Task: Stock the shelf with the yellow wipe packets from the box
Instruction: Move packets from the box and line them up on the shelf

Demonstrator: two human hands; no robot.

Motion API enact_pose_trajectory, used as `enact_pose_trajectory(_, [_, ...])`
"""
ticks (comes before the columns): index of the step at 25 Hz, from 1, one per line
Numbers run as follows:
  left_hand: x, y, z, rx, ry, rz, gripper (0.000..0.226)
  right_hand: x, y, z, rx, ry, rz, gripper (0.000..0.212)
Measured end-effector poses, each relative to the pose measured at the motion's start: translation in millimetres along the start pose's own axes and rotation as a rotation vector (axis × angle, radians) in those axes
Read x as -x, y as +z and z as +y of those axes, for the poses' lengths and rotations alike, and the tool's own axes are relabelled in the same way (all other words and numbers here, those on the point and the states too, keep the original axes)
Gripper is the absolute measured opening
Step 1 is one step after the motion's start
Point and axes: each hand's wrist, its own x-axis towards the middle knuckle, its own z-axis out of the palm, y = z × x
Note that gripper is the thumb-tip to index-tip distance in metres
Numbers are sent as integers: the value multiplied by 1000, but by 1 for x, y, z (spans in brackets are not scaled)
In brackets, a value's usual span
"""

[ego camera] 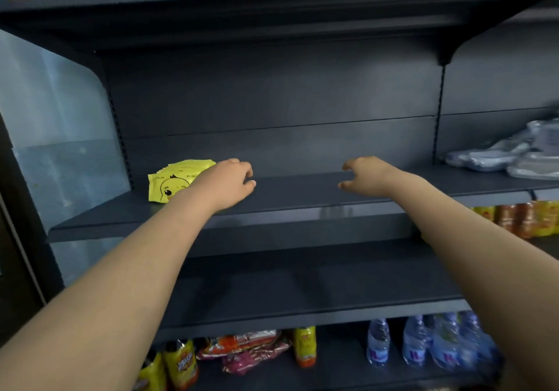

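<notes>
A small row of yellow wipe packets (pixel 174 180) with a cartoon duck stands upright at the dark shelf's (pixel 302 191) left end.

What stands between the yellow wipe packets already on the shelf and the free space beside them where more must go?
Nothing visible does. Right of the yellow wipe packets the shelf shows bare board; only the left hand and right hand are over it, holding nothing. Clear-wrapped packs lie further right, past the upright.
</notes>
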Motion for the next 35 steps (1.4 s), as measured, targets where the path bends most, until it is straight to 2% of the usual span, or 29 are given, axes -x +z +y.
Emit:
enact_pose_trajectory(6, [59,38,56,99,-94,-72,27,75,26,48,64,23,-95,53])
enact_pose_trajectory(13, [125,125,126,165,-165,-232,31,141,113,108,37,29,-274,50])
enact_pose_trajectory(17, [146,196,160,185,-161,-323,30,158,184,145,-7,52,-401,41])
enact_pose_trajectory(21, [155,272,183,234,-160,-419,30,157,260,181,-44,53,-539,40])
enact_pose_trajectory(28, [169,417,222,273,-330,-693,32,160,411,244,-15,46,-861,38])
enact_pose_trajectory(30, [185,451,234,294,-361,-757,32,176,449,258,-41,103,-953,34])
enact_pose_trajectory(35, [243,527,260,380,-463,-927,29,216,542,290,-200,431,-1052,34])
